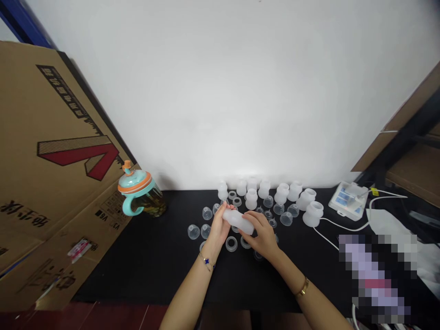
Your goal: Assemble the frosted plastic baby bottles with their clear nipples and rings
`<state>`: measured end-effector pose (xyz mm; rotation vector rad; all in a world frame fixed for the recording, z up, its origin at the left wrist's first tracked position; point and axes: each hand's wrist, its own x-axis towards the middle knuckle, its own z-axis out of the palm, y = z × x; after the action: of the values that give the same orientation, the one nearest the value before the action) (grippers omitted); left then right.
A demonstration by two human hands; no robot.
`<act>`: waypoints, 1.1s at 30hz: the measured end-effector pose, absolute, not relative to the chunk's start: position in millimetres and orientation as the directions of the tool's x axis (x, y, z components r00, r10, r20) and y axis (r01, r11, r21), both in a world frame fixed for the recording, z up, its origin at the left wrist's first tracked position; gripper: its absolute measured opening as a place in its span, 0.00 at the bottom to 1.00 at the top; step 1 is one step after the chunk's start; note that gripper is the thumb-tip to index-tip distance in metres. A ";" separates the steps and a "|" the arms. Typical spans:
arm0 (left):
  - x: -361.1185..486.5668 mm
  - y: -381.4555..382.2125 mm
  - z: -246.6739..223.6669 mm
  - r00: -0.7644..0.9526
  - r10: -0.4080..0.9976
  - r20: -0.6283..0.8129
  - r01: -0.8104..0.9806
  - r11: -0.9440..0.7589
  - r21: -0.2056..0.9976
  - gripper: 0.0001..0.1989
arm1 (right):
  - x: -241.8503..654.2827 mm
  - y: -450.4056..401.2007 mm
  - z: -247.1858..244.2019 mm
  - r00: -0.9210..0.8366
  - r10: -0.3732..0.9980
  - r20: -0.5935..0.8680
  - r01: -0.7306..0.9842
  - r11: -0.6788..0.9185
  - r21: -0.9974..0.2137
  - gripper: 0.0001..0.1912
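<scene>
A white translucent baby bottle [238,221] lies sideways between my two hands over the table. My left hand [219,227] wraps round its left end, and the fingers of my right hand [264,234] grip its right end. Beneath and around them are clear domed caps [193,232], translucent rings [231,244] and small clear nipples [268,214]. Several similar wide-necked bottles [251,199] stand behind my hands along the wall, and another bottle [312,214] sits farther right. My hands cover some of the small parts.
A large cardboard box [62,183] rises at the left beside a teal and orange lidded jug [140,195]. On the right are a white case [349,200], a white cable [343,228] and a crumpled white sheet [388,224]. A white wall [220,101] bounds the black table [137,270].
</scene>
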<state>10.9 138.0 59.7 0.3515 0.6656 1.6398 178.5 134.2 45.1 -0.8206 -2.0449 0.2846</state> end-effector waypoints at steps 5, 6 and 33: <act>8.9 137.0 58.4 -0.171 0.979 -0.109 -0.749 -0.057 0.661 0.13 | 177.8 133.5 43.8 -0.375 0.686 0.623 0.468 0.721 -0.512 0.19; 8.6 136.7 58.4 -0.167 0.980 -0.104 -0.745 -0.057 0.664 0.13 | 177.8 133.3 44.0 -0.372 0.689 0.622 0.456 0.719 -0.524 0.19; 8.7 136.4 54.6 -0.109 0.994 0.016 -0.751 -0.092 0.654 0.15 | 175.2 127.2 58.2 -0.485 0.817 0.312 0.321 0.498 -0.805 0.19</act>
<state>8.7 136.4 54.6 0.5472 0.5846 1.6062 175.2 127.2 58.2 -0.9314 -2.0356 0.8969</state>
